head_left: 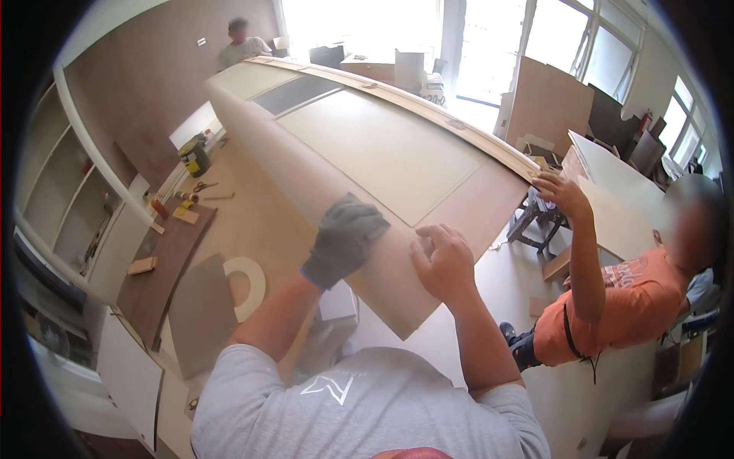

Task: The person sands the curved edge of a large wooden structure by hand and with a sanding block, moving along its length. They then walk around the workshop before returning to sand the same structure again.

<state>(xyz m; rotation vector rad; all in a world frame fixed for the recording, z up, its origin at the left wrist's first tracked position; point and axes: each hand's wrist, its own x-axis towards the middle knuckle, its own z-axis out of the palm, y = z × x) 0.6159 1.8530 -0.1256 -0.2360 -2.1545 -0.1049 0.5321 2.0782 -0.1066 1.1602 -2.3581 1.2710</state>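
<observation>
A long panel with a rounded, light-brown sheet surface (302,180) stretches away in front of me. My left hand (344,239), in a dark grey glove, presses on its curved side. Those gloved fingers look bent and close together, and whatever may lie under them is hidden. My right hand (443,260) is bare and rests near the panel's close end, fingers loosely curved and apart, holding nothing. Set into the top are a pale rectangular section (382,153) and a dark one (297,93). A wooden strip (428,113) runs along the far edge.
A co-worker in an orange shirt (631,294) stands at the right, one hand (564,195) at the strip's end. Another person (243,46) is at the far end. A yellow-and-black can (194,157), scissors (203,186) and a pale ring (246,287) lie left. A dark stool (539,222) stands right.
</observation>
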